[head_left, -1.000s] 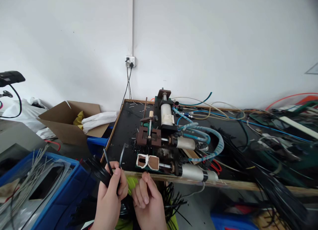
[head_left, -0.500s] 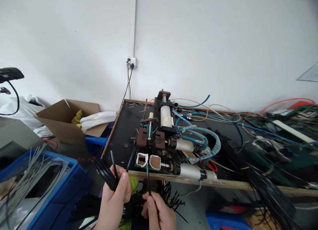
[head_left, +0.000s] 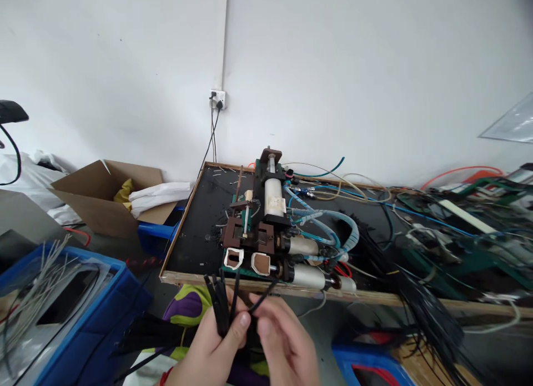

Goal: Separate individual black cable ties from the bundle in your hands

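Note:
A bunch of black cables stands up out of my left hand, which is closed round them with the thumb across the front. My right hand touches it on the right, its fingers pinched on a single black cable that slants up to the right. The lower parts of the cables are hidden behind my fingers. Just beyond both hands is a pneumatic machine with silver cylinders and two white-rimmed jaws, which stand apart with nothing visible between them.
The machine sits on a black bench with a wooden edge. A blue crate of pale wires stands at left, a cardboard box behind it. More black cables hang over the bench edge at right; another blue crate is below.
Both hands have come together below the machine. My right hand has drawn its cable away from the jaws, and my left hand has moved right with the bunch. The view has shifted slightly.

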Demonstrator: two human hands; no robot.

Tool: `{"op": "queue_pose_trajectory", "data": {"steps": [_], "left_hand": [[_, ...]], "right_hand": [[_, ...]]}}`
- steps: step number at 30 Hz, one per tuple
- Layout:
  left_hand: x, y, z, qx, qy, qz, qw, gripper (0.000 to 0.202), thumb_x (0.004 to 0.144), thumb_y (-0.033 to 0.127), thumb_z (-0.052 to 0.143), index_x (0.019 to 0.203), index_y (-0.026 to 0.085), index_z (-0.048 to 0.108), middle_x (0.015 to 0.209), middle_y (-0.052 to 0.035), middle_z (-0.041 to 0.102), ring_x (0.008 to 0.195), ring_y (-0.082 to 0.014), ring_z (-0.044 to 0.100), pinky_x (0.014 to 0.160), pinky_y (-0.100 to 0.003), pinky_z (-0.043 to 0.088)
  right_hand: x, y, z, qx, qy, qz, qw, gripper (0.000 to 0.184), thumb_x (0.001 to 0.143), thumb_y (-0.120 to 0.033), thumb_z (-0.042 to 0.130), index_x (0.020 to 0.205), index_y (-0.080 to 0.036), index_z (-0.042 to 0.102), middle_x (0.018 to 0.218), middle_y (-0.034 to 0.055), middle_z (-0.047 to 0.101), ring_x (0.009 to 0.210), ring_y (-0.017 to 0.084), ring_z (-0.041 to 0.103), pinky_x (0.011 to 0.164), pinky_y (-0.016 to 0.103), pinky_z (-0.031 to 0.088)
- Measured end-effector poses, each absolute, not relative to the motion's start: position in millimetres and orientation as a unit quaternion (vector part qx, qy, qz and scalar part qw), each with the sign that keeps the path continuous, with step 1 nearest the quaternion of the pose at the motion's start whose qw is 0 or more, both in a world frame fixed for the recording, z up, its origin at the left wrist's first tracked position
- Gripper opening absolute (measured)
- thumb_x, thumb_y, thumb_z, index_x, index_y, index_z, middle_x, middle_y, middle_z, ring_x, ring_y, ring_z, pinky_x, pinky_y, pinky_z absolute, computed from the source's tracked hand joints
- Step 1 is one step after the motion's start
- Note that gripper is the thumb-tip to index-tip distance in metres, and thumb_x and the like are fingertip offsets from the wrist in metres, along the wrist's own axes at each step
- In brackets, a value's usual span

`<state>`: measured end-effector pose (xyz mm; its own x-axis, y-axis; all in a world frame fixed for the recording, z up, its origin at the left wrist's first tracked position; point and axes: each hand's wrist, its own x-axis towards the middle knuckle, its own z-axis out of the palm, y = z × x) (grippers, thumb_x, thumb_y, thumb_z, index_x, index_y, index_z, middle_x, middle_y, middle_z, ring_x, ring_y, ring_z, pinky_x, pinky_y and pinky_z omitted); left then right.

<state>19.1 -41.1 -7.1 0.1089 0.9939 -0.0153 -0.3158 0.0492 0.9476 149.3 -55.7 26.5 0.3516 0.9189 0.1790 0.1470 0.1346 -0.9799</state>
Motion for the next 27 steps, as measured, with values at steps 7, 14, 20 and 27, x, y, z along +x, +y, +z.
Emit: {"op": "queue_pose_trajectory", "data": {"steps": [7,14,20,27], "left_hand": [[2,-20,8,0.460,0.455,0.592,0.480,0.029,0.097,0.046,0.059,0.099,0.021,0.073,0.060,-0.0017,0.062,0.055,-0.0179,0.057,0.061,-0.029,0.051],[1,-12,6,0.444,0.497,0.579,0.469,0.021,0.078,0.038,0.081,0.087,0.019,0.083,0.084,-0.0107,0.075,0.079,-0.0263,0.068,0.070,-0.032,0.056],[-4,-2,-1,0.368,0.506,0.600,0.498,0.028,0.077,0.041,0.083,0.088,0.015,0.077,0.055,0.0049,0.045,0.048,-0.0102,0.040,0.045,-0.020,0.035],[-7,-2,-2,0.317,0.509,0.638,0.484,0.034,0.070,0.037,0.088,0.070,0.017,0.060,0.060,0.0046,0.047,0.050,-0.0097,0.040,0.044,-0.020,0.032]], "right_hand": [[127,-39,19,-0.538,-0.471,0.313,0.625,0.033,0.097,-0.047,0.060,0.079,-0.022,0.073,0.060,0.0020,0.065,0.058,0.018,0.060,0.060,0.026,0.047],[121,-38,-3,-0.522,-0.587,0.347,0.513,0.033,0.098,-0.043,0.058,0.076,-0.023,0.072,0.052,0.0002,0.059,0.045,0.016,0.053,0.049,0.027,0.037],[121,-42,-24,-0.506,-0.569,0.391,0.517,0.036,0.099,-0.049,0.054,0.082,-0.024,0.075,0.049,-0.0018,0.054,0.043,0.015,0.049,0.051,0.026,0.039],[107,-48,-42,-0.472,-0.515,0.481,0.529,0.047,0.096,-0.059,0.054,0.073,-0.021,0.069,0.042,-0.0064,0.041,0.037,0.010,0.033,0.042,0.025,0.024]]}}
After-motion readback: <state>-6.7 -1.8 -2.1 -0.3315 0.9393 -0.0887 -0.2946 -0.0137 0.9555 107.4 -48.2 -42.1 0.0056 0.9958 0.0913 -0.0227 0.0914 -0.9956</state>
